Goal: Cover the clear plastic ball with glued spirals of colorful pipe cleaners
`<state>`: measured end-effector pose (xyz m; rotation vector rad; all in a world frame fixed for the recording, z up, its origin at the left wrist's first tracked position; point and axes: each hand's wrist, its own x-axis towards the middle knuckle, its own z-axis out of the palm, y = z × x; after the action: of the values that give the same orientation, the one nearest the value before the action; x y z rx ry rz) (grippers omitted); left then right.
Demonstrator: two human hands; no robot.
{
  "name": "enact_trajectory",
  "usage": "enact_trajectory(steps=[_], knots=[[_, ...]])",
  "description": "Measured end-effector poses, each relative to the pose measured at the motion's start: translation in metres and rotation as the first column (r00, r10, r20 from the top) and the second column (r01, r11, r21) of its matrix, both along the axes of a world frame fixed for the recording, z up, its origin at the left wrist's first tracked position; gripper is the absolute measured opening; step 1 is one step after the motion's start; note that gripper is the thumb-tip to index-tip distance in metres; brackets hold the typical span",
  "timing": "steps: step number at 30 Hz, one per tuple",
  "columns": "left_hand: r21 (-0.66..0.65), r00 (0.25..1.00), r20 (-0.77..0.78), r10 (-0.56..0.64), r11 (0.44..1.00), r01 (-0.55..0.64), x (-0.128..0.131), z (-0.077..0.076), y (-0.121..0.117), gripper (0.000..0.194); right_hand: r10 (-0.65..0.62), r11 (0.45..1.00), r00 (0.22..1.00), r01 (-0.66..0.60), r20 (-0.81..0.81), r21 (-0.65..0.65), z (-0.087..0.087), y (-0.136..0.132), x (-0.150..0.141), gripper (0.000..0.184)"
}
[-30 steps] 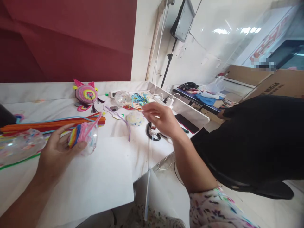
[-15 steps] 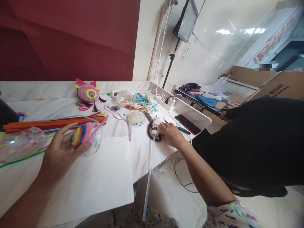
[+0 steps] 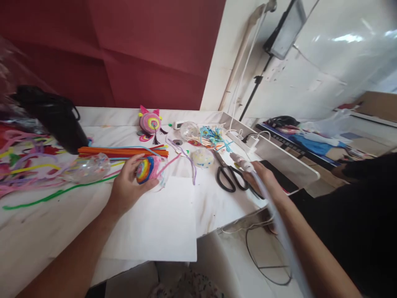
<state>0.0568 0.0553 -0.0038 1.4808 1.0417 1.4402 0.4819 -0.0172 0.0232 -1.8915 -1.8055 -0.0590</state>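
My left hand (image 3: 125, 190) is closed round a clear plastic ball (image 3: 151, 170) partly wrapped in rings of pink, blue, orange and yellow pipe cleaner. One pink pipe cleaner end (image 3: 170, 164) sticks out from it to the right. In my right hand (image 3: 263, 176) is a white hot glue gun (image 3: 243, 162), raised over the table's right side. A long translucent glue stick (image 3: 276, 219) trails from its back, blurred by motion. Black-handled scissors (image 3: 226, 180) lie just left of the gun. White paper (image 3: 161, 223) lies below the ball.
Orange pipe cleaners (image 3: 124, 153) lie in a bundle behind my left hand, near a black bottle (image 3: 56, 120). A pink decorated ball with ears (image 3: 150, 122) stands at the back. Clear half-spheres (image 3: 202, 158) and a phone (image 3: 276, 176) rest on the table. A person in black (image 3: 350, 219) is at the right.
My right hand has lifted the glue gun off the scissors, and the glue stick has swung right. The view has turned left. My left hand still holds the wrapped ball.
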Motion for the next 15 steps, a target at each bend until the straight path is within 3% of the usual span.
enact_trajectory(steps=[2, 5, 10, 15], knots=[[0.016, 1.0, -0.007, -0.004, 1.0, 0.004, -0.001, -0.004, 0.001, 0.095, 0.063, 0.997, 0.953, -0.046, -0.296, 0.062, 0.009, -0.004, 0.001, 0.026], [0.036, 1.0, -0.022, -0.004, 0.999, 0.005, -0.001, -0.005, -0.001, 0.095, 0.067, 0.995, 0.831, -0.099, -0.552, -0.029, 0.027, -0.017, -0.015, 0.048], [0.06, 0.998, -0.061, 0.007, 0.998, -0.004, 0.003, 0.002, -0.007, 0.096, 0.109, 0.951, 0.734, -0.274, -0.671, -0.145, 0.044, -0.036, -0.061, 0.055], [0.089, 0.997, -0.069, -0.018, 0.996, 0.024, 0.002, -0.001, -0.009, 0.099, 0.165, 0.9, 0.675, -0.401, -0.719, -0.17, 0.051, -0.037, -0.094, 0.055]])
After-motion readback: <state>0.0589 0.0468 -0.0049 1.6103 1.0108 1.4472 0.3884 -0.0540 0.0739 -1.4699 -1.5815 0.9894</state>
